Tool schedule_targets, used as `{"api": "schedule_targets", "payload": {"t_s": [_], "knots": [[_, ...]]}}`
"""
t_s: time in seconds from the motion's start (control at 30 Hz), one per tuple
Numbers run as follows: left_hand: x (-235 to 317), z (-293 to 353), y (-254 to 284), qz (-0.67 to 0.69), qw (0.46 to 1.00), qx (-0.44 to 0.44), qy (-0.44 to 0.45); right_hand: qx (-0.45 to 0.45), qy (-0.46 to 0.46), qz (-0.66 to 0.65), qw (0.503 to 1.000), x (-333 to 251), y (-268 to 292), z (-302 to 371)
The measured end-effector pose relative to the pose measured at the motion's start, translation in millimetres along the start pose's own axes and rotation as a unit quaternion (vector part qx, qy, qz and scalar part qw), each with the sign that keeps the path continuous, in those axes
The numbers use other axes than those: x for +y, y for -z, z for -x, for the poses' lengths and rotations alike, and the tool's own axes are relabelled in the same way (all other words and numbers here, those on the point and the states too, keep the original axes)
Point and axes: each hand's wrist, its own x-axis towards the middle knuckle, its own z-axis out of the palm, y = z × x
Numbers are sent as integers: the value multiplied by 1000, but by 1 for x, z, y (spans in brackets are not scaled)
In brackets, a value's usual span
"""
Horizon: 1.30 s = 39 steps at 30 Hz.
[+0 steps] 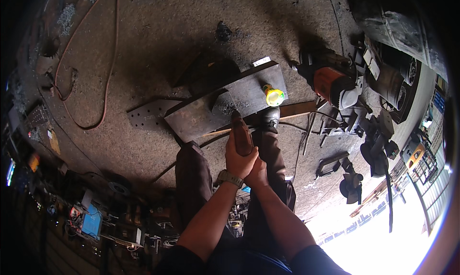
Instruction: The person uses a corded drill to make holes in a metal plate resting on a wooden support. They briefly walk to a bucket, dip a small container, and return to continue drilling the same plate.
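Observation:
My left hand [236, 158], with a watch [231, 178] on its wrist, is closed round a brown-red handheld power tool [242, 140]. My right hand [257, 172] is closed just beside it, at the tool's rear; the fingers are partly hidden. The tool points away from me, its narrow front end at a long steel piece [191, 119] lying across in front of my feet. Whether the tip touches the steel I cannot tell. Metal shavings [235, 106] lie by that tip, beside a dark flat piece [220, 100]. A yellow-green container [274, 96] stands on the steel's right end.
My shoe [270, 117] is close to the steel's near edge. A perforated plate [149, 115] lies at left. An orange-and-black machine [330, 83] stands at right, with metal frames [335, 124] and cables nearby. A reddish hose [106, 93] loops over the floor at far left.

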Motion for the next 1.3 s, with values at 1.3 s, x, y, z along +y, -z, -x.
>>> {"api": "schedule_targets", "payload": {"t_s": [1.3], "knots": [[1,-1,2,-4,1000,2,-8,-3,2,4,1000,7,-6,-2]]}}
